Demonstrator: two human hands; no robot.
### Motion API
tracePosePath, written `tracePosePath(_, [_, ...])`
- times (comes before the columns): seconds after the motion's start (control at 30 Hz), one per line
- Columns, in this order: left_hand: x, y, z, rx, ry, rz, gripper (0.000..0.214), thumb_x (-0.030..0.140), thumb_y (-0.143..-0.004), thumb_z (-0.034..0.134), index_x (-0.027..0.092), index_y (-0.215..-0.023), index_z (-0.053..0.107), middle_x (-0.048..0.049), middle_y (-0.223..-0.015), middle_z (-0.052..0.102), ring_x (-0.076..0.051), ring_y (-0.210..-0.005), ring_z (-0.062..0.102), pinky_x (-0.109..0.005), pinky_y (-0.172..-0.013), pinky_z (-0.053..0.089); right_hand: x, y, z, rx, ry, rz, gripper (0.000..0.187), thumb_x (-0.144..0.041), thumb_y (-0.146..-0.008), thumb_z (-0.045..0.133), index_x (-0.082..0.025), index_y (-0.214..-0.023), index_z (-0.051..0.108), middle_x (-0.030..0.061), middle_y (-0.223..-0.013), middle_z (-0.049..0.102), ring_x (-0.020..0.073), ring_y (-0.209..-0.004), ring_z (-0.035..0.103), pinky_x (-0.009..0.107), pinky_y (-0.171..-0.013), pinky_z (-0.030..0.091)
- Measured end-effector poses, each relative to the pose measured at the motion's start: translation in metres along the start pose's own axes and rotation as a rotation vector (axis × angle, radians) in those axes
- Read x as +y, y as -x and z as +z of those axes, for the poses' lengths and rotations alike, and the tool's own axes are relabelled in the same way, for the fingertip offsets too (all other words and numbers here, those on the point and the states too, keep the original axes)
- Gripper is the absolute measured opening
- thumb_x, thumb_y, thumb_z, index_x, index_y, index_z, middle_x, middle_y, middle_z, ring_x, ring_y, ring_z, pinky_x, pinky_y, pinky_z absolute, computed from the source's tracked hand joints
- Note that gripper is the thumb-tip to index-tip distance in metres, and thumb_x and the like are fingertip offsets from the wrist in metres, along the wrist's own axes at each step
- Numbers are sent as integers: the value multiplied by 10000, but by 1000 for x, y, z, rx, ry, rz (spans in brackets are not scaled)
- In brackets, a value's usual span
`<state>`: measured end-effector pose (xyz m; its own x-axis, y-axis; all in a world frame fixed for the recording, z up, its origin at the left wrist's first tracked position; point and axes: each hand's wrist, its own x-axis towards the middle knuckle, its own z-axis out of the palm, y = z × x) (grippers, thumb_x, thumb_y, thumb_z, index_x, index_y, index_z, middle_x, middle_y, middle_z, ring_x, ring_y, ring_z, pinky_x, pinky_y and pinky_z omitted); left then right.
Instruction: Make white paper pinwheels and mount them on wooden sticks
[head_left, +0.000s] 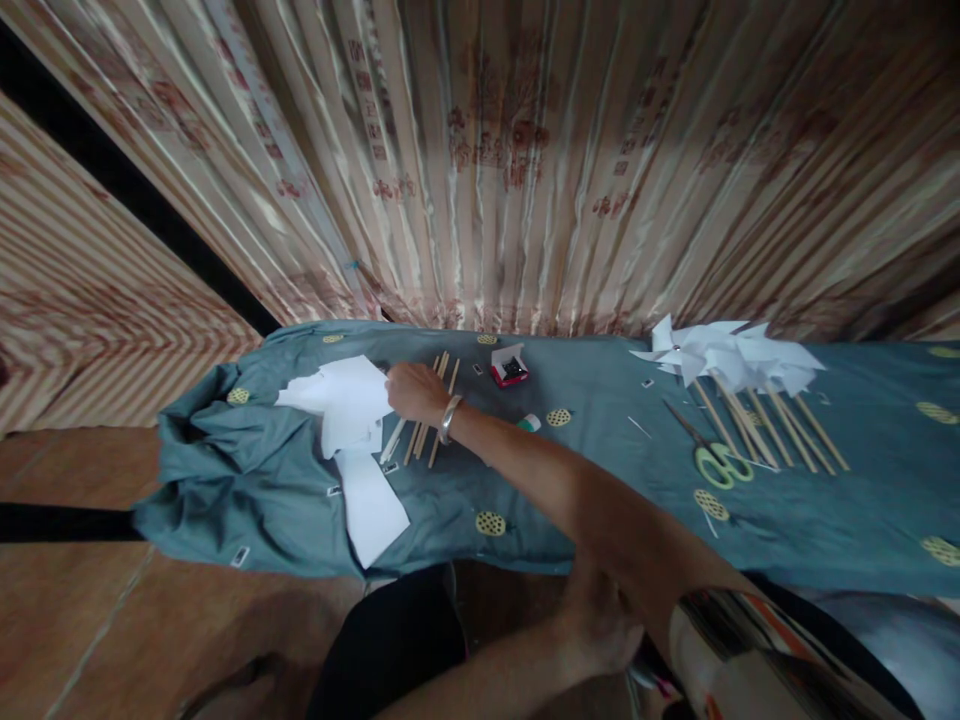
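My right hand (415, 392), with a silver bangle on its wrist, reaches far to the left. Its fingers are closed on the edge of a stack of white paper sheets (346, 400) lying on the teal cloth (600, 480). Several loose wooden sticks (429, 430) lie just under and beside this hand. My left hand (600, 622) is low at the table's near edge, under my right arm. It is dim and its fingers are hidden.
A small red box (510, 368) of dark pins sits behind the sticks, with a small white-and-green object (529, 423) near it. Green-handled scissors (721, 463) lie to the right. Finished white paper pinwheels (724, 358) on sticks are piled at the far right. A striped curtain hangs behind.
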<state>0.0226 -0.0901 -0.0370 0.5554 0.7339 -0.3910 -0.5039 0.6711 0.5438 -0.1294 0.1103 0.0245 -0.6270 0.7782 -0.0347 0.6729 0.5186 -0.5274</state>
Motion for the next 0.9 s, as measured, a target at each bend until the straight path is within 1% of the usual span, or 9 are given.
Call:
tracePosePath(0.1, [-8, -4, -4, 52, -225, 127, 314, 488, -751, 695, 175, -749, 716, -78, -755, 696, -221, -745, 646, -325, -693, 500, 10, 15, -18, 59, -13, 4, 237, -143, -903, 516, -49, -871, 731, 181, -976, 750, 195, -897, 679, 246, -725, 438])
tracePosePath(0.17, [-13, -5, -7, 67, -355, 192, 250, 408, -739, 719, 159, -736, 735, -66, -702, 677, -176, -639, 590, -298, -629, 468, 20, 29, -32, 100, -40, 19, 297, -177, -932, 472, -71, -825, 728, 167, -952, 749, 195, -885, 667, 257, -729, 430])
tracePosePath(0.27, [-9, -4, -8, 97, -471, 220, 193, 318, -747, 685, 139, -759, 756, -54, -653, 656, -139, -560, 519, -275, -572, 421, 41, 56, -52, 123, -104, 64, 307, -178, -908, 496, -109, -673, 681, 85, -741, 715, 154, -736, 632, 237, -657, 406])
tracePosePath(0.37, [4, 0, -6, 162, -575, 207, 175, 236, -752, 640, 150, -829, 772, -45, -663, 673, -138, -562, 527, -265, -574, 424, 67, 96, -66, 153, -198, 122, 318, -193, -880, 502, -145, -580, 596, 2, -552, 591, 112, -573, 547, 218, -570, 372])
tracePosePath(0.5, [17, 3, -4, 198, -631, 212, 184, 219, -768, 611, 150, -839, 766, -48, -697, 692, -137, -560, 542, -257, -583, 431, 107, 170, -71, 234, -364, 184, 345, -366, -892, 462, -172, -625, 561, -37, -522, 491, 96, -495, 456, 215, -496, 335])
tracePosePath(0.57, [22, 6, -4, 193, -677, 247, 190, 250, -784, 612, 155, -844, 765, -49, -709, 699, -143, -570, 555, -260, -596, 436, 127, 208, -69, 324, -651, 273, 388, -528, -806, 564, -180, -635, 572, -53, -512, 455, 90, -470, 394, 227, -465, 295])
tracePosePath(0.67, [33, 16, -5, 184, -828, 344, 196, 268, -809, 605, 170, -860, 767, -52, -744, 711, -168, -646, 604, -264, -630, 452, 153, 254, -68, 371, -796, 399, 484, -651, -683, 658, -196, -575, 536, -65, -477, 419, 83, -460, 348, 238, -464, 275])
tracePosePath(0.77, [49, 27, -8, 190, -1066, 463, 219, 296, -867, 574, 190, -814, 758, -49, -740, 709, -185, -709, 635, -275, -675, 471, 172, 279, -73, 307, -810, 431, 512, -676, -630, 686, -199, -549, 517, -65, -482, 426, 79, -471, 349, 238, -472, 268])
tracePosePath(0.9, [66, 33, -22, 301, -1309, 631, 197, 265, -905, 544, 197, -932, 727, -53, -833, 708, -191, -770, 658, -300, -718, 517, 186, 293, -78, 227, -837, 436, 497, -661, -624, 684, -195, -567, 521, -70, -499, 432, 75, -479, 362, 234, -478, 273])
